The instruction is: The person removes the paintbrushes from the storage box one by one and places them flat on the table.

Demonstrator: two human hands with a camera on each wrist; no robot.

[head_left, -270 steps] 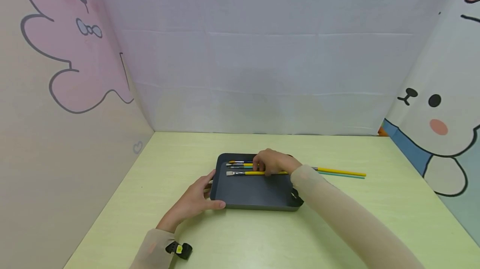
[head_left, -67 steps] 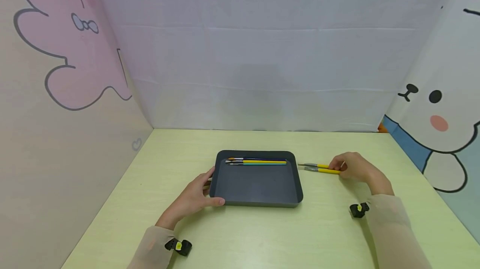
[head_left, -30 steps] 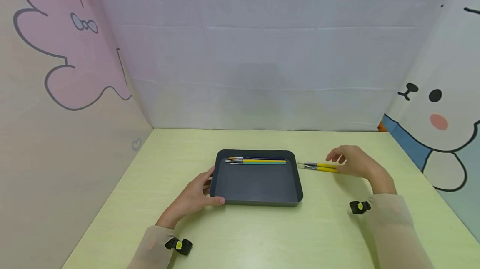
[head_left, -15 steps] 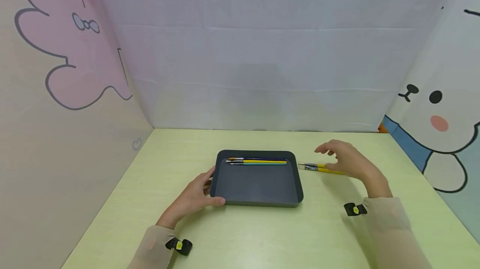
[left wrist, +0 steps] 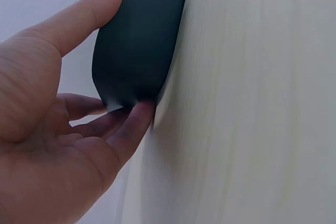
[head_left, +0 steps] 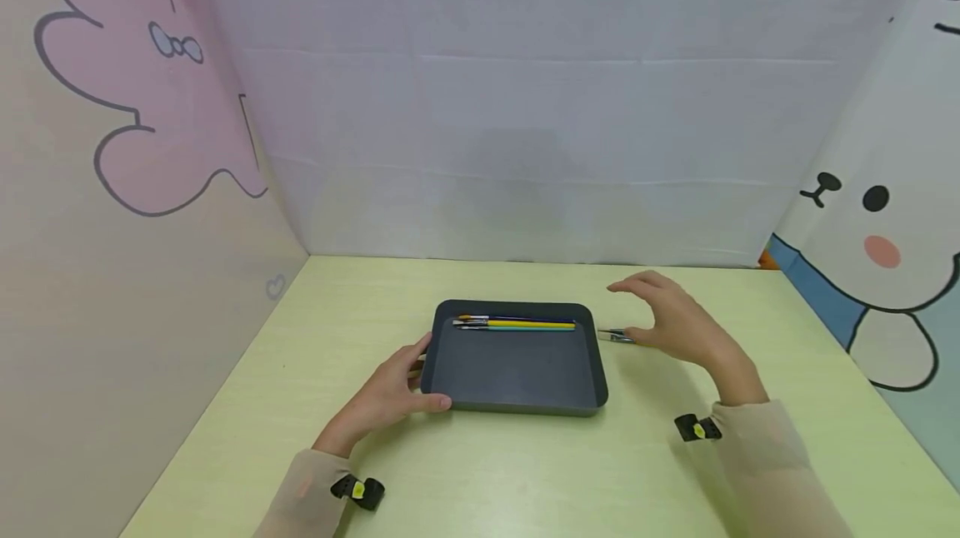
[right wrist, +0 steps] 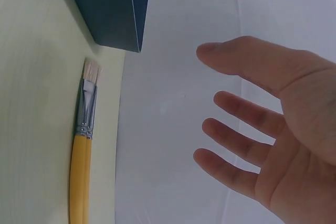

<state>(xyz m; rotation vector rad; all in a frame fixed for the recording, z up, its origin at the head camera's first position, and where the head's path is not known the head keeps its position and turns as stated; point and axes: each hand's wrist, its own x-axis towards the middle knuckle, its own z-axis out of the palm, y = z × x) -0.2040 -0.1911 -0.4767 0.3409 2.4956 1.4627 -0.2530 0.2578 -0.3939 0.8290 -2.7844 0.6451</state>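
Note:
A dark grey rectangular tray (head_left: 517, 376) lies on the table. At its left front corner my left hand (head_left: 384, 396) grips it, the thumb along the front wall and the fingers round the left side. Inside, near the back, lie three thin paintbrushes (head_left: 525, 325) side by side, one dark, one yellow, one teal. Two yellow-handled paintbrushes (right wrist: 81, 166) lie together on the table right of the tray, bristles toward it. My right hand (head_left: 678, 323) hovers over these, thumb and fingers spread apart, holding nothing. It hides their handles in the head view.
The pale yellow-green table (head_left: 510, 471) meets a whitish cloth wall (head_left: 525, 130) at the back. Printed cartoon panels stand at both sides, a pink animal (head_left: 172, 130) on the left and a white one (head_left: 862, 280) on the right.
My right hand put the two yellow paintbrushes down together right of the tray, released them, then rose and moved left. An earlier yellow flat brush left the tray. My left hand stayed at the corner.

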